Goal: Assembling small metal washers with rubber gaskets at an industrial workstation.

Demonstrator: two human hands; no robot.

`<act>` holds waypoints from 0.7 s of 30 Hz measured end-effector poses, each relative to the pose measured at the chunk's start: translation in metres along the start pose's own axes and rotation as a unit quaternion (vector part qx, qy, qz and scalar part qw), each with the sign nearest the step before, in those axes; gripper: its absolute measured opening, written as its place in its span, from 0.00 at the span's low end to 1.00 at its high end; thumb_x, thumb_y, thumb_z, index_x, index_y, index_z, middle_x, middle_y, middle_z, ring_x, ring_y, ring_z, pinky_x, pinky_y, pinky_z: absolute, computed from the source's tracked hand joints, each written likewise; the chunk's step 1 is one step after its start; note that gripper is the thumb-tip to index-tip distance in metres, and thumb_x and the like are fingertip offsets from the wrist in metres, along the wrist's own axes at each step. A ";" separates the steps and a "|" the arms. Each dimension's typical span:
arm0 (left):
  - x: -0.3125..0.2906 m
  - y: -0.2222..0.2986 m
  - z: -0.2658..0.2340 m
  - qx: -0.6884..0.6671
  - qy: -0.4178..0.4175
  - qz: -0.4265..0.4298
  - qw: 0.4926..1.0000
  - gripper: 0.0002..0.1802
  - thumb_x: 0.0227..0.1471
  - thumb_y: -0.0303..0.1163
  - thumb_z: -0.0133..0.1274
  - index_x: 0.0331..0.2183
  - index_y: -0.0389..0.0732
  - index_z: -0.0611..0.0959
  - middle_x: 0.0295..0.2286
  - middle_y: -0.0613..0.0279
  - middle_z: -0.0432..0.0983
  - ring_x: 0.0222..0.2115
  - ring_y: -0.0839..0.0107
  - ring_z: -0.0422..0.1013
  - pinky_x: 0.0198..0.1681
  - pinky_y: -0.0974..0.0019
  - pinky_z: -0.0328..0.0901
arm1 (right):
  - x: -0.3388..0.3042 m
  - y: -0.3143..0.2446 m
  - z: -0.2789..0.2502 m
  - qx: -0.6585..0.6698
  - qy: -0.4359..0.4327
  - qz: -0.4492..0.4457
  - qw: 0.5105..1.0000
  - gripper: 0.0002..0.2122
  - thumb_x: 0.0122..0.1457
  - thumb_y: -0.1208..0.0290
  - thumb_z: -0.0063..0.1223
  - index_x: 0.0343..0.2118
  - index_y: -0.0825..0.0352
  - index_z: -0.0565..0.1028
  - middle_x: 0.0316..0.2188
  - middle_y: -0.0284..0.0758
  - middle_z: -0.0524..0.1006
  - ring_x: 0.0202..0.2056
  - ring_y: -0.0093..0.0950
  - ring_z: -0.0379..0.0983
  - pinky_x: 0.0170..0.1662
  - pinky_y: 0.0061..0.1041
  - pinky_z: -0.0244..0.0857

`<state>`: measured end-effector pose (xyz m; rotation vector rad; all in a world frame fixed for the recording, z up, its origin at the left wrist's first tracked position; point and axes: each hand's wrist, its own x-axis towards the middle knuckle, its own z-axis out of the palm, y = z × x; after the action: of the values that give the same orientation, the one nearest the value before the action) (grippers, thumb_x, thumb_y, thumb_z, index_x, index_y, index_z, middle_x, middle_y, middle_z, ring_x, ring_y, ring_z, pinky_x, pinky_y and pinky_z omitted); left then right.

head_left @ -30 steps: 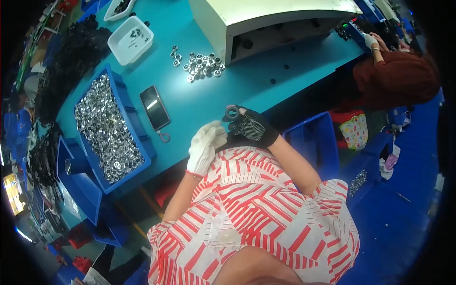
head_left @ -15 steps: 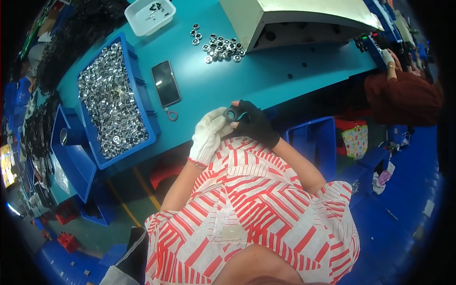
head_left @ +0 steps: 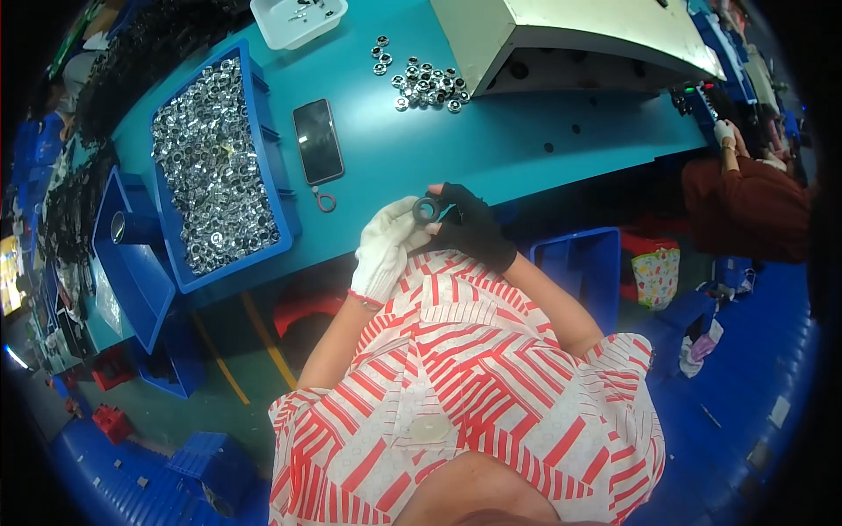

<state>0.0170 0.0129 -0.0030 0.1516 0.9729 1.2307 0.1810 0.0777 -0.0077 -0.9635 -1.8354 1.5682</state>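
Note:
A dark ring-shaped part (head_left: 427, 210) is held between my two hands, just past the table's near edge. My left hand (head_left: 388, 237), in a white knit glove, closes its fingers on the ring's left side. On the other side, my right hand (head_left: 469, 230), in a black fingerless glove, pinches the ring between bare thumb and fingertips. Light shows through the ring's opening. Beyond the hands, a phone (head_left: 318, 143) with a red ring strap (head_left: 324, 202) lies on the teal table (head_left: 368, 158).
A blue bin (head_left: 279, 188) full of shiny metal rings stands at left, beside a tilted blue bin (head_left: 145, 289). Loose rings (head_left: 430, 86) lie before a cream metal housing (head_left: 588, 35). A white tray (head_left: 298, 26) holds small parts. Another person's sleeve (head_left: 745, 206) shows at far right.
The view has shifted, so the table and its things appear slightly to the right and higher. My hands keep the same hold on the ring.

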 end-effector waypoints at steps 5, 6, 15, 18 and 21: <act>0.003 -0.003 -0.005 0.018 0.007 0.016 1.000 0.21 0.56 0.25 0.44 0.49 0.24 0.64 0.39 0.48 0.71 0.35 0.66 0.74 0.41 0.68 0.72 | 0.004 -0.006 -0.002 -0.023 -0.014 0.006 1.000 0.26 0.48 0.77 0.59 0.52 0.64 0.66 0.45 0.37 0.70 0.42 0.27 0.71 0.39 0.23 0.68; 0.002 -0.002 -0.004 0.018 0.007 0.016 1.000 0.21 0.56 0.25 0.44 0.49 0.24 0.64 0.39 0.48 0.71 0.35 0.66 0.74 0.41 0.68 0.72 | 0.004 -0.006 -0.002 -0.031 -0.017 0.006 0.999 0.26 0.48 0.77 0.59 0.52 0.64 0.65 0.45 0.37 0.70 0.42 0.28 0.71 0.40 0.23 0.68; 0.001 0.007 0.005 0.165 0.007 0.024 0.986 0.22 0.55 0.29 0.45 0.49 0.27 0.67 0.38 0.53 0.73 0.35 0.69 0.73 0.40 0.69 0.69 | 0.006 -0.017 0.006 -0.167 -0.013 -0.113 0.979 0.26 0.45 0.76 0.61 0.50 0.63 0.67 0.45 0.39 0.69 0.42 0.35 0.70 0.43 0.28 0.68; 0.000 0.015 0.010 0.058 -0.067 -0.020 0.996 0.22 0.54 0.32 0.46 0.49 0.31 0.68 0.37 0.54 0.73 0.33 0.68 0.71 0.40 0.67 0.69 | 0.009 -0.024 0.006 -0.180 0.011 -0.143 0.973 0.26 0.44 0.74 0.62 0.49 0.63 0.68 0.45 0.39 0.69 0.42 0.35 0.70 0.44 0.28 0.67; 0.000 0.009 0.007 -0.085 -0.096 -0.061 0.990 0.22 0.54 0.34 0.46 0.49 0.35 0.69 0.38 0.55 0.72 0.34 0.66 0.71 0.39 0.65 0.69 | 0.012 -0.026 0.002 -0.239 0.026 -0.181 0.954 0.25 0.44 0.72 0.63 0.47 0.63 0.68 0.45 0.37 0.70 0.41 0.33 0.71 0.43 0.28 0.67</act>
<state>0.0158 0.0191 0.0063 0.0738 0.6985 1.1576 0.1675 0.0838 0.0171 -0.7897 -2.2527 0.8889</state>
